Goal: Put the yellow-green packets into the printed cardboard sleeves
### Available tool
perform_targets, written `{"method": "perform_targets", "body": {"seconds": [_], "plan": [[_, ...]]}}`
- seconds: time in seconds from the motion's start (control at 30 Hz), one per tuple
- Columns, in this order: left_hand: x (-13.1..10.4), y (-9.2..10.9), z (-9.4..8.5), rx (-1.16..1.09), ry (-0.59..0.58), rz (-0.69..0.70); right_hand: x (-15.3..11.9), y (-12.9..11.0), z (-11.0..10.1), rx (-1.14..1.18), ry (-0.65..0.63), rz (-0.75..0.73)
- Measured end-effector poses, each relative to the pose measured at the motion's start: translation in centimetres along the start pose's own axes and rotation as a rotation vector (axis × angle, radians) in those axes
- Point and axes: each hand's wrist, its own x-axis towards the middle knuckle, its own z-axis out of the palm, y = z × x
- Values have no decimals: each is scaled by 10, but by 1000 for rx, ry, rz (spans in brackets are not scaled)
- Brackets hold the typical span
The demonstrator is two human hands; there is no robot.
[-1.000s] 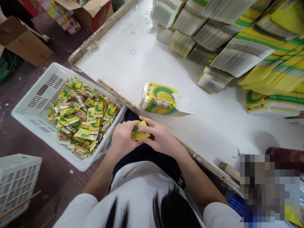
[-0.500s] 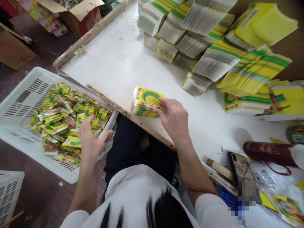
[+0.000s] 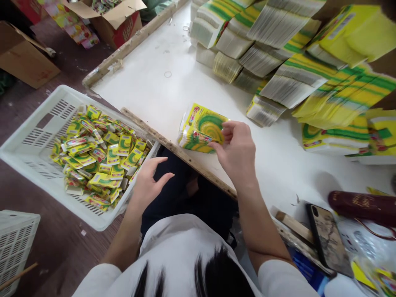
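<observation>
On the table's near edge lies a small pile of yellow and green printed cartons (image 3: 202,128), flat and stacked. The thumb and curled fingers of my right hand (image 3: 238,148) close on the right side of the pile, at its upper cartons; how many are between them I cannot tell. My left hand (image 3: 148,181) hangs over the right rim of the white plastic crate (image 3: 40,142), thumb and fingers apart, with nothing in it. Inside that crate lies a heap of small folded yellow-green boxes (image 3: 105,159).
Tall stacks of flat cartons (image 3: 278,78) fill the far right of the white table (image 3: 139,82). A phone (image 3: 328,237) and a dark red cylinder (image 3: 361,206) lie at the right. Cardboard boxes (image 3: 27,57) stand on the floor, and another crate (image 3: 18,239) sits lower left.
My left hand has moved right, from above the boxes in the crate toward the table edge. My right hand stays at the pile, whose top now shows more fully. The whole view has shifted slightly.
</observation>
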Motion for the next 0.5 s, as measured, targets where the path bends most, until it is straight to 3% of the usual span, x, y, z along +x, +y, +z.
{"method": "perform_targets", "body": {"seconds": [0.13,0.2,0.27,0.37,0.43,0.5], "plan": [[-2,9,11,-191,-110,-63,0,-7,-12,228,-35,78],[-1,14,20,-400,-151,-102,-5,-19,-18,363,-90,80],[2,22,31,-689,-130,-134,-15,-35,-18,453,-228,44],[9,38,46,-1071,97,-217,-38,-57,-1,512,-444,-54],[13,46,52,-1170,283,-249,-55,-65,18,533,-348,-75],[13,48,56,-1166,391,-225,-68,-68,34,536,-232,-41]]}}
